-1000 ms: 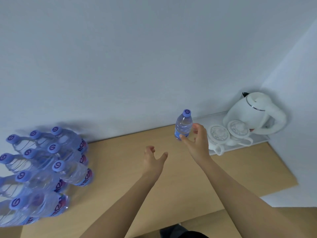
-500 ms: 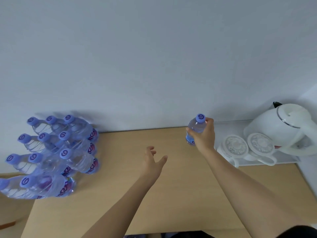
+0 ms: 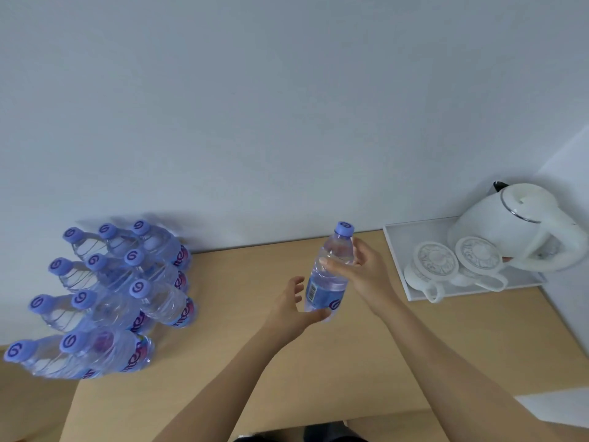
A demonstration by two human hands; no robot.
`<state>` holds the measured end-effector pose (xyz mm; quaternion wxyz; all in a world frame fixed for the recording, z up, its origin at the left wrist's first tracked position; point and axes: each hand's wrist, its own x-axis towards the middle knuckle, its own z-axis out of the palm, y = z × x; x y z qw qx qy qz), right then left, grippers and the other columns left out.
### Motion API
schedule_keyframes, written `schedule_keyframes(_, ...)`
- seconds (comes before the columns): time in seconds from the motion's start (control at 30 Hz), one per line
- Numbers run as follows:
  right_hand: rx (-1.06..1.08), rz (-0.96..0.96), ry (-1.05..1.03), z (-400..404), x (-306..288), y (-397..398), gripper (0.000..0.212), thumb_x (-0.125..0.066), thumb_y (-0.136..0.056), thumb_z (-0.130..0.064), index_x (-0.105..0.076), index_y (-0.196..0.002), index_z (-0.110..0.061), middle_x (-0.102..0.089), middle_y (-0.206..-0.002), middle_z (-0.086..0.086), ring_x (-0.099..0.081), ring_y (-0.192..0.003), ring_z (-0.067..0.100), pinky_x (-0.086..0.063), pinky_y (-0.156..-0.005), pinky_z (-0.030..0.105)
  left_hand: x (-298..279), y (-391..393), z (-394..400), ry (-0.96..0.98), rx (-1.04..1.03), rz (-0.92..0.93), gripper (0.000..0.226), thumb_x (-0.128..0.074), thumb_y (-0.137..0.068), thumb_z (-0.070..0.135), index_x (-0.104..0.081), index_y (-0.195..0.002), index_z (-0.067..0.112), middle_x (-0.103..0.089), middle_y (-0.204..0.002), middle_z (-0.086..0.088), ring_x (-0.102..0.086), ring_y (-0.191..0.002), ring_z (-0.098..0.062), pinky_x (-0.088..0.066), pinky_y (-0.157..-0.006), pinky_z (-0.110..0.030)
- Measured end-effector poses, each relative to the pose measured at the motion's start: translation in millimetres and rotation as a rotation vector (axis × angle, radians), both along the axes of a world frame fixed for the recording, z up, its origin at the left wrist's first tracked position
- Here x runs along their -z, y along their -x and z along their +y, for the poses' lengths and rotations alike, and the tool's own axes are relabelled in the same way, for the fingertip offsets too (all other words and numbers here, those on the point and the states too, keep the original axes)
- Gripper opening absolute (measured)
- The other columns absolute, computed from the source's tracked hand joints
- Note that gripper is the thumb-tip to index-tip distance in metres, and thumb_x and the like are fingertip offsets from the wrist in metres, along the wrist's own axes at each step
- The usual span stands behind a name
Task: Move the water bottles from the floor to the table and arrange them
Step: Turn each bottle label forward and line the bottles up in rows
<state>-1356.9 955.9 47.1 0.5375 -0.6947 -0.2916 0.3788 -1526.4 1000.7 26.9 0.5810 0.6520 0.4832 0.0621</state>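
Bottles (image 3: 127,291) crowd the counter's (image 3: 239,362) left end, a tight cluster standing close to the wall, the nearest ones reaching past the counter's left edge; blur smears their labels. Bare wood lies open between them and your hands. Your left hand (image 3: 291,309) cups the base of one bottle (image 3: 330,275), fingers loosely curled around it. Your right hand (image 3: 360,272) grips its upper body, thumb across the front. You cannot tell whether its base touches the counter. Right of it, a tray (image 3: 398,240) carries two upturned cups (image 3: 459,266) and a kettle (image 3: 510,224), tight in the corner.
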Motion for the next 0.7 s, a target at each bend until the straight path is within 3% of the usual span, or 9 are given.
schedule_keyframes(0.07,-0.033,0.055,-0.049,1.6,-19.9,10.7,0.023,-0.083,-0.072,-0.025,-0.071,-0.091,-0.02,-0.074,-0.093,-0.002,-0.069,-0.084,0.01,-0.051,-0.071,0.024,-10.0,7.0,0.3,0.045,0.037,-0.057,0.069,-0.085,-0.066,0.036,-0.049,-0.124,0.027,-0.063,-0.12,0.01,-0.063,-0.102,-0.006,-0.054,-0.092,-0.032)
schedule_keyframes(0.13,-0.076,0.088,-0.089,3.8,-38.3,22.2,0.025,-0.079,-0.07,-0.028,-0.071,-0.093,-0.019,-0.074,-0.091,-0.002,-0.069,-0.084,0.009,-0.052,-0.071,0.022,-23.1,13.5,0.7,0.093,0.08,-0.135,0.054,-0.085,-0.067,0.027,-0.054,-0.111,0.019,-0.071,-0.098,0.0,-0.069,-0.083,-0.014,-0.058,-0.08,-0.034)
schedule_keyframes(0.23,-0.11,0.121,-0.12,11.5,-56.2,37.0,0.023,-0.073,-0.073,-0.028,-0.069,-0.093,-0.019,-0.075,-0.09,-0.001,-0.071,-0.084,0.013,-0.054,-0.072,0.025,-44.6,21.6,-4.3,0.14,0.082,-0.303,0.043,-0.078,-0.071,0.01,-0.05,-0.102,0.001,-0.063,-0.073,-0.013,-0.056,-0.06,-0.024,-0.049,-0.06,-0.032)
schedule_keyframes(0.37,-0.176,0.115,-0.114,22.9,-72.8,57.2,0.029,-0.07,-0.079,-0.029,-0.063,-0.102,-0.012,-0.074,-0.095,0.002,-0.071,-0.086,0.016,-0.056,-0.075,0.031,-60.7,31.3,-13.8,0.029,-0.062,-0.379,0.024,-0.071,-0.07,0.002,-0.053,-0.08,0.013,-0.055,-0.062,-0.017,-0.048,-0.055,-0.024,-0.043,-0.054,-0.031)
schedule_keyframes(0.47,-0.127,0.162,-0.1,29.4,-77.5,77.7,0.033,-0.079,-0.079,-0.02,-0.058,-0.105,-0.014,-0.071,-0.087,-0.004,-0.07,-0.077,0.009,-0.054,-0.067,0.024,-59.5,38.1,-14.9,-0.03,-0.145,-0.369,0.031,-0.073,-0.065,0.003,-0.053,-0.088,0.005,-0.058,-0.064,-0.008,-0.052,-0.053,-0.019,-0.045,-0.053,-0.027)
schedule_keyframes(0.63,-0.048,0.198,-0.099,37.7,-82.2,100.0,0.037,-0.08,-0.072,-0.009,-0.058,-0.102,-0.012,-0.071,-0.084,0.0,-0.069,-0.073,0.016,-0.058,-0.071,0.033,-65.7,54.4,-13.6,-0.009,-0.138,-0.376,0.036,-0.077,-0.065,0.005,-0.055,-0.094,0.002,-0.061,-0.065,-0.008,-0.054,-0.054,-0.018,-0.047,-0.054,-0.027)
schedule_keyframes(0.7,-0.088,0.25,-0.107,39.5,-83.4,102.7,0.039,-0.081,-0.068,-0.011,-0.058,-0.099,-0.013,-0.07,-0.082,0.0,-0.069,-0.072,0.017,-0.057,-0.065,0.031,-69.7,63.0,-10.5,0.045,-0.108,-0.376,0.033,-0.078,-0.069,0.004,-0.057,-0.094,0.002,-0.063,-0.067,-0.011,-0.056,-0.058,-0.02,-0.049,-0.057,-0.029)
